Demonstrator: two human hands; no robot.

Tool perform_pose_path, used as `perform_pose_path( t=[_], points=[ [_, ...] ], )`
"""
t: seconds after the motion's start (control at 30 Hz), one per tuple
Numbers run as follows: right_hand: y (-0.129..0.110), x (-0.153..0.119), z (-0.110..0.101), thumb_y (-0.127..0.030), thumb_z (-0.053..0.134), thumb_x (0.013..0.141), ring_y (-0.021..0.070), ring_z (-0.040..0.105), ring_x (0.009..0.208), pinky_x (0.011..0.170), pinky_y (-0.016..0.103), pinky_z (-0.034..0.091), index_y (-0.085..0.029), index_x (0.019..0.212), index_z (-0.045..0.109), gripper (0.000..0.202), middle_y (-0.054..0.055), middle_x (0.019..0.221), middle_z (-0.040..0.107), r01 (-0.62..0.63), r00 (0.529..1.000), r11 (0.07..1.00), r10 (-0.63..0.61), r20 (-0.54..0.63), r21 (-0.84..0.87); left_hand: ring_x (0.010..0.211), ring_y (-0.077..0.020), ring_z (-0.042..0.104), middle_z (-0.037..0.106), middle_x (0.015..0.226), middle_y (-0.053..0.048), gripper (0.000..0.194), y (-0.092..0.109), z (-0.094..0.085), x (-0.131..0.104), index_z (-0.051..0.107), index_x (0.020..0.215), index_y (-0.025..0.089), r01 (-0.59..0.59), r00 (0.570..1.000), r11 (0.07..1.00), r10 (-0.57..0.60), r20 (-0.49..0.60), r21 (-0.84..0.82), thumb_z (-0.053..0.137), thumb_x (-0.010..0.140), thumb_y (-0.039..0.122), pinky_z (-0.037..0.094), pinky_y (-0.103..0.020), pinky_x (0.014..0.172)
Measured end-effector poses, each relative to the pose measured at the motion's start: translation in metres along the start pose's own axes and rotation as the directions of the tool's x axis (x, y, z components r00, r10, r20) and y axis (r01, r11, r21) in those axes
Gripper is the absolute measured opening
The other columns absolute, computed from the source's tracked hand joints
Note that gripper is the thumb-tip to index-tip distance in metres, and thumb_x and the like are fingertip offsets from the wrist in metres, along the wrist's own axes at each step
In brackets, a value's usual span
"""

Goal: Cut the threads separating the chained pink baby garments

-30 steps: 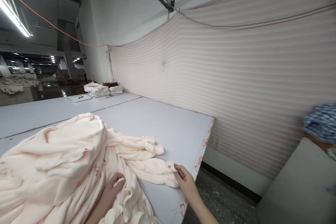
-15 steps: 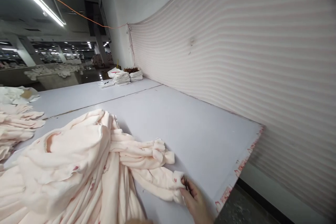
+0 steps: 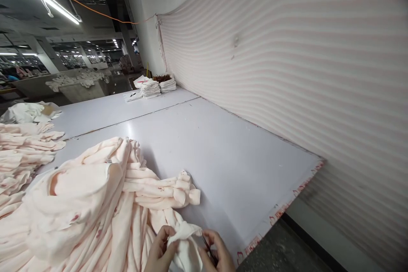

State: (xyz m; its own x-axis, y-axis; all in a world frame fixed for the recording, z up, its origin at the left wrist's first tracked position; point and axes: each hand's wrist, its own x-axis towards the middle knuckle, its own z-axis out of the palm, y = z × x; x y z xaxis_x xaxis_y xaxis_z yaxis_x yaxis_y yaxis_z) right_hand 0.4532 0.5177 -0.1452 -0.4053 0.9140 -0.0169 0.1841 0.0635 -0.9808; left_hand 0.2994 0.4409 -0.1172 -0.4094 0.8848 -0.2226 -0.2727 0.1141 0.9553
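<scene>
My left hand is closed on a pale sleeve end near the bottom of the view, thumb and fingers pinching the cloth. Beside it, my right hand is closed round small dark thread snips, partly hidden by the fingers. The snips' thin blade points up at the cloth's right edge; whether it touches cannot be told. The sleeve runs into a heap of pale pink garments with small reddish prints, which covers the lower left of the table.
The grey-white table has a worn, red-marked edge at right. More pink garments and a white cloth bundle lie at far left. Folded white stacks stand at the back. A striped cloth sheet hangs along the right side.
My left hand has come up into view and grips the sleeve end. My right hand has moved left and down with the snips, and the sleeve end has been drawn nearer.
</scene>
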Motion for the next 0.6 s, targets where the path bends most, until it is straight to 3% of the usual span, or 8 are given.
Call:
perform_pose_path(
  t=[0.1,0.2,0.27,0.33,0.4,0.43,0.53,0.6],
  points=[
    [-0.012,0.021,-0.010,-0.036,0.067,0.071,0.0189,0.059,0.065,0.065,0.026,0.049,-0.020,0.110,0.064,0.042,0.000,0.072,0.060,0.047,0.999,0.995,-0.048,-0.017,-0.084,0.059,-0.0103,0.042,0.048,0.067,0.006,0.039,0.007,-0.005,-0.003,0.044,0.079,0.023,-0.048,0.996,0.998,0.051,-0.066,0.047,0.065,0.077,0.055,0.033,-0.021,0.056],
    [-0.031,0.037,-0.008,-0.032,0.064,0.075,0.0184,0.058,0.067,0.062,0.024,0.048,-0.020,0.077,0.065,0.013,0.000,0.071,0.060,0.027,0.995,0.999,-0.023,0.101,-0.042,0.054,-0.0125,0.043,0.048,0.063,0.006,0.037,0.012,-0.013,-0.008,0.045,0.077,0.025,-0.063,0.989,0.984,0.084,-0.124,0.168,0.061,0.078,0.057,0.033,-0.023,0.053],
    [-0.042,0.042,-0.003,-0.034,0.061,0.079,0.0156,0.055,0.062,0.057,0.022,0.045,-0.020,0.070,0.060,0.017,-0.001,0.069,0.058,0.030,0.989,1.000,-0.029,0.142,-0.005,0.068,-0.0204,0.055,0.058,0.075,-0.001,0.028,0.017,-0.016,-0.011,0.054,0.080,0.024,-0.097,0.966,0.941,0.167,-0.195,0.325,0.067,0.075,0.049,0.042,-0.029,0.062],
    [-0.050,0.043,0.004,-0.040,0.058,0.082,0.0137,0.053,0.057,0.054,0.021,0.043,-0.020,0.075,0.059,0.021,-0.002,0.068,0.058,0.029,0.985,0.999,-0.033,0.171,0.027,0.112,-0.0373,0.051,0.061,0.110,-0.013,0.032,0.023,-0.016,-0.010,0.064,0.096,0.022,-0.176,0.895,0.782,0.381,-0.234,0.598,0.073,0.069,0.036,0.040,-0.046,0.091],
    [-0.056,0.042,0.011,-0.046,0.055,0.083,0.0129,0.051,0.053,0.052,0.021,0.042,-0.020,0.076,0.058,0.027,-0.002,0.066,0.057,0.028,0.979,0.998,-0.037,0.198,0.050,0.138,-0.0441,0.022,0.045,0.141,-0.017,0.057,0.033,-0.013,-0.004,0.059,0.121,0.020,-0.248,0.822,0.556,0.554,-0.132,0.793,0.072,0.067,0.029,0.018,-0.058,0.109],
    [-0.058,0.043,0.014,-0.047,0.055,0.082,0.0128,0.051,0.053,0.052,0.021,0.041,-0.020,0.074,0.058,0.028,-0.002,0.065,0.057,0.030,0.976,0.998,-0.042,0.214,0.060,0.139,-0.0430,0.020,0.041,0.145,-0.016,0.066,0.040,-0.011,0.000,0.051,0.132,0.020,-0.276,0.835,0.525,0.546,-0.071,0.805,0.069,0.068,0.028,0.017,-0.059,0.110],
    [-0.062,0.049,0.017,-0.042,0.059,0.078,0.0130,0.052,0.055,0.053,0.021,0.041,-0.020,0.075,0.059,0.023,-0.001,0.067,0.059,0.039,0.963,0.993,-0.068,0.260,0.113,0.112,-0.0303,0.057,0.058,0.128,-0.012,0.078,0.065,-0.011,0.018,0.032,0.145,0.022,-0.164,0.986,0.783,0.146,0.079,0.600,0.060,0.072,0.021,0.046,-0.042,0.092],
    [-0.065,0.057,0.016,-0.038,0.061,0.077,0.0122,0.052,0.054,0.053,0.021,0.041,-0.019,0.081,0.062,0.019,0.000,0.073,0.062,0.021,0.960,0.988,-0.063,0.272,0.156,0.095,-0.0242,0.063,0.068,0.107,-0.006,0.068,0.079,-0.017,0.029,0.044,0.137,0.021,0.005,0.980,0.880,-0.098,0.172,0.476,0.060,0.071,0.018,0.050,-0.033,0.081]
  ],
)
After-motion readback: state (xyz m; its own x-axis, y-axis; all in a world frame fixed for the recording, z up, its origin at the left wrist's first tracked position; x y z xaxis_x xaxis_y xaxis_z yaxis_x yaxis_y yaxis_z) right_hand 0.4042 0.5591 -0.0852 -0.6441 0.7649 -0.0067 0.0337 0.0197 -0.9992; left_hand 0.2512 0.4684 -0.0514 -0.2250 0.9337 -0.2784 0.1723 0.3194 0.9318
